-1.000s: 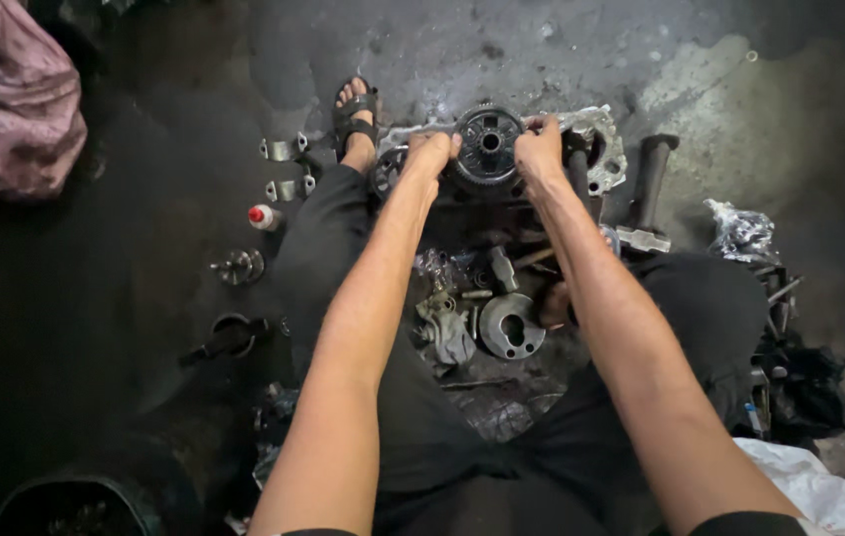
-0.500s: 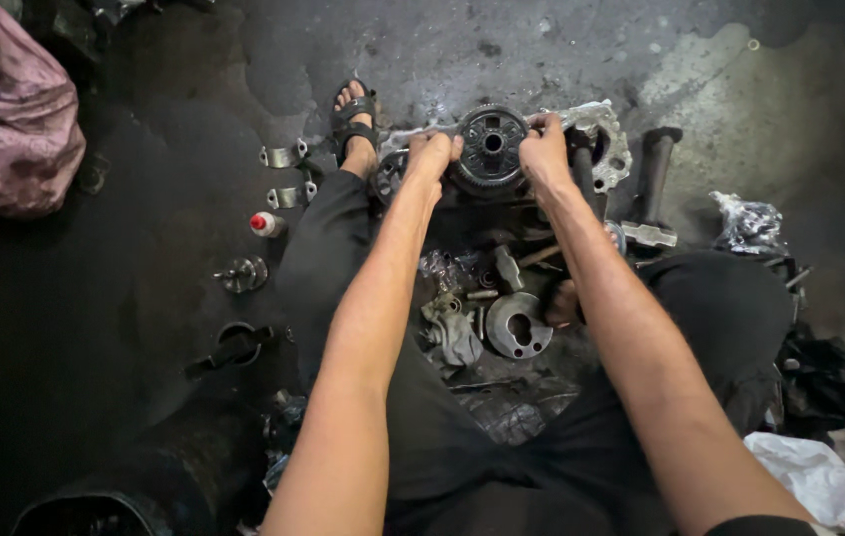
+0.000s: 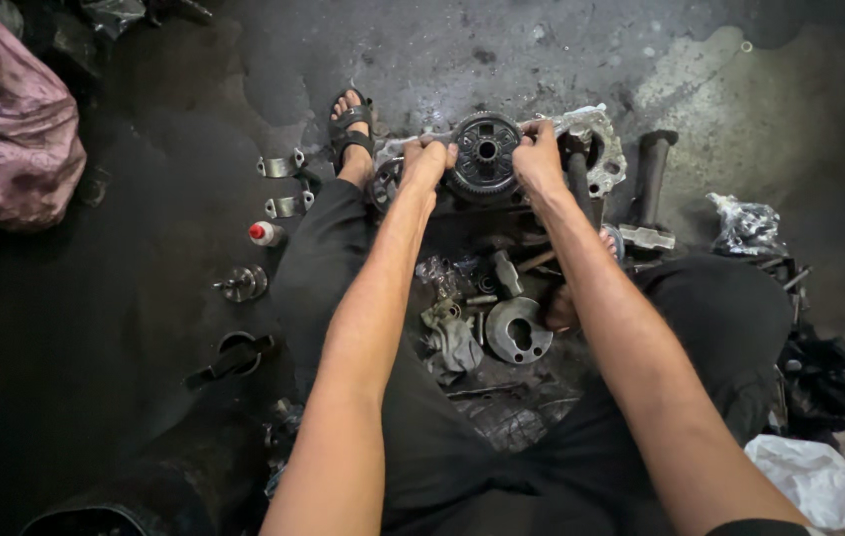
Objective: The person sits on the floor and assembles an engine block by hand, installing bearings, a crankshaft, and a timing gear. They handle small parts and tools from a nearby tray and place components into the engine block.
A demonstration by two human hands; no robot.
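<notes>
Grasping dark gear: left hand, right hand, grip clenched either side; metal housing behind, clamps left.

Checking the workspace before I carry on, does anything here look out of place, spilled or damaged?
The floor is dark with oily stains. Loose metal parts lie scattered between the legs, and two bearing caps lie off to the side. Both hands, left and right, grip the round gear. Nothing looks visibly broken.

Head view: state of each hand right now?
Left hand: closed, fingers gripping the left edge of the gear.
Right hand: closed, gripping the gear's right edge.
</notes>
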